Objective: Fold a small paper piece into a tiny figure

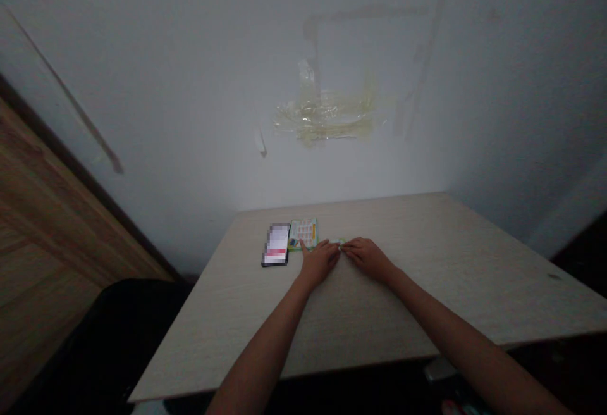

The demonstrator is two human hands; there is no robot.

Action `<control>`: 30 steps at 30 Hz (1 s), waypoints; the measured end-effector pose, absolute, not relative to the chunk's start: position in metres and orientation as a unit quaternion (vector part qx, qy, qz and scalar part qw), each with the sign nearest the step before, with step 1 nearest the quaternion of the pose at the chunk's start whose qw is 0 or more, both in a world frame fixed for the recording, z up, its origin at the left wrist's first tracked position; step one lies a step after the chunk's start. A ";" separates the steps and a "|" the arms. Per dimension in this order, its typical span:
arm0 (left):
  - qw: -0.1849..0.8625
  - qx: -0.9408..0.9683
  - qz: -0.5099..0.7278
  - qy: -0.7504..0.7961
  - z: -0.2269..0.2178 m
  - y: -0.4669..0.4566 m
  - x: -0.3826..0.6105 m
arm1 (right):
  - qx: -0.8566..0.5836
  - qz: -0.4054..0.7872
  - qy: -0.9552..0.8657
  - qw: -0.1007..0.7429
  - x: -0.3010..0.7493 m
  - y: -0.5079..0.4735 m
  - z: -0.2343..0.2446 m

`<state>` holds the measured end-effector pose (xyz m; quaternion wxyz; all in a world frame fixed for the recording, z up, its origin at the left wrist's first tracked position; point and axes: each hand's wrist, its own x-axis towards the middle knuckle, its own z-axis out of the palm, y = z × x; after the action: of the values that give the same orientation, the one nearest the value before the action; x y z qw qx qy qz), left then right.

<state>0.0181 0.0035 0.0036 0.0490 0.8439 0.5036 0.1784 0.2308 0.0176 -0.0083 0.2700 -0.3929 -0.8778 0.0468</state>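
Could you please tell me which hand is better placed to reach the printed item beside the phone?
Probably the left hand: its thumb appears at the near edge of the printed item, while the right hand lies farther right.

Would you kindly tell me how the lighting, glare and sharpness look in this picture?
Head view: dim light overall; head view: the phone glows, its left side pixelated; head view: tape on the wall shows small glints; head view: the small item between the left hand and right hand is too unclear to identify.
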 end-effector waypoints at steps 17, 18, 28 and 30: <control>0.062 0.839 0.195 0.504 0.000 0.005 0.018 | -0.438 0.028 -0.852 0.286 0.231 0.018 -0.009; 0.061 0.839 0.194 0.505 0.000 0.006 0.018 | -0.444 0.023 -0.851 0.279 0.231 0.018 -0.010; 0.066 0.843 0.179 0.504 0.003 0.006 0.018 | -0.486 -0.024 -0.833 0.264 0.228 0.019 -0.015; 0.067 0.841 0.176 0.507 0.003 0.006 0.018 | -0.491 -0.031 -0.830 0.263 0.227 0.019 -0.014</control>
<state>0.0179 0.0064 0.0029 0.0669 0.8413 0.5065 0.1764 0.2266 0.0191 -0.0144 0.2635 -0.4906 -0.8300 -0.0314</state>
